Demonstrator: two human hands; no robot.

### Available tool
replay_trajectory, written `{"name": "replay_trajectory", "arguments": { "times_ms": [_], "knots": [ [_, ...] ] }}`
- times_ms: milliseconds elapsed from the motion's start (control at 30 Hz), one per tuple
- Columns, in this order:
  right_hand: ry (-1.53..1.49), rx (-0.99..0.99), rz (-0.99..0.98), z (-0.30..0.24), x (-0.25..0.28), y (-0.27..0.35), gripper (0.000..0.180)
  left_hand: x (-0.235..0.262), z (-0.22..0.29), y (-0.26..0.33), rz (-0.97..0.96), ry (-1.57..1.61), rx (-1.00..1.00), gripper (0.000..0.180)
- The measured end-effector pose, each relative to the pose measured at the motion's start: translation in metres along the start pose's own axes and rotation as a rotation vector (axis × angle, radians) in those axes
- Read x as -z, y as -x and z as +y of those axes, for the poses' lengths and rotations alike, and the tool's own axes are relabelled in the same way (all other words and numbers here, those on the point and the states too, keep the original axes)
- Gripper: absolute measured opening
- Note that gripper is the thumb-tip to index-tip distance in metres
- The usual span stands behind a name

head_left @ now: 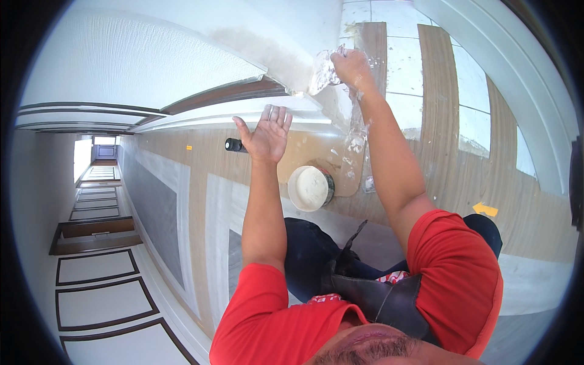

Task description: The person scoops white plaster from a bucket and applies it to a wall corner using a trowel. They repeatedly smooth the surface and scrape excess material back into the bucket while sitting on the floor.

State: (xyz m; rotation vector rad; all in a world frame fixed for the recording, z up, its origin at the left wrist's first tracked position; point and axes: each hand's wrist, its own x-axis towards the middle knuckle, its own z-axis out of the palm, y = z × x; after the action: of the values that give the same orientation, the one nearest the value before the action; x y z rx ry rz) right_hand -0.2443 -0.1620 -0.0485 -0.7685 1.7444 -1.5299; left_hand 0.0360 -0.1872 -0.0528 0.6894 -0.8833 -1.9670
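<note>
Pale wall (pixel 267 27), right hand (pixel 354 70) with scraper (pixel 323 73)

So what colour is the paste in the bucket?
The paste is off-white, best seen in the head view.

The floor (pixel 420 198) is of wood-grain tan bands with grey and white panels. On it stands a round, dark-sided tub of off-white paste (pixel 311 188), upright. Left of the tub and farther off: a black cylindrical object (pixel 235 145), lying down. Well right of the tub: a flat yellow-orange arrow marker (pixel 485 209). Beyond and right of the tub: scattered white splatters (pixel 355 143).
</note>
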Motion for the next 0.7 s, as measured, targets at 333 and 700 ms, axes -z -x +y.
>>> {"name": "replay_trajectory", "arguments": {
  "times_ms": [333, 700],
  "knots": [
    [-0.129, 0.129, 0.054, -0.058, 0.008, 0.012, 0.044, 0.0, -0.002, -0.002, 0.008, 0.019, 0.01, 0.14],
    [0.198, -0.001, 0.091, 0.051, 0.012, -0.024, 0.044, -0.004, 0.0, -0.004, 0.03, 0.025, 0.02, 0.141]
  ]
}}
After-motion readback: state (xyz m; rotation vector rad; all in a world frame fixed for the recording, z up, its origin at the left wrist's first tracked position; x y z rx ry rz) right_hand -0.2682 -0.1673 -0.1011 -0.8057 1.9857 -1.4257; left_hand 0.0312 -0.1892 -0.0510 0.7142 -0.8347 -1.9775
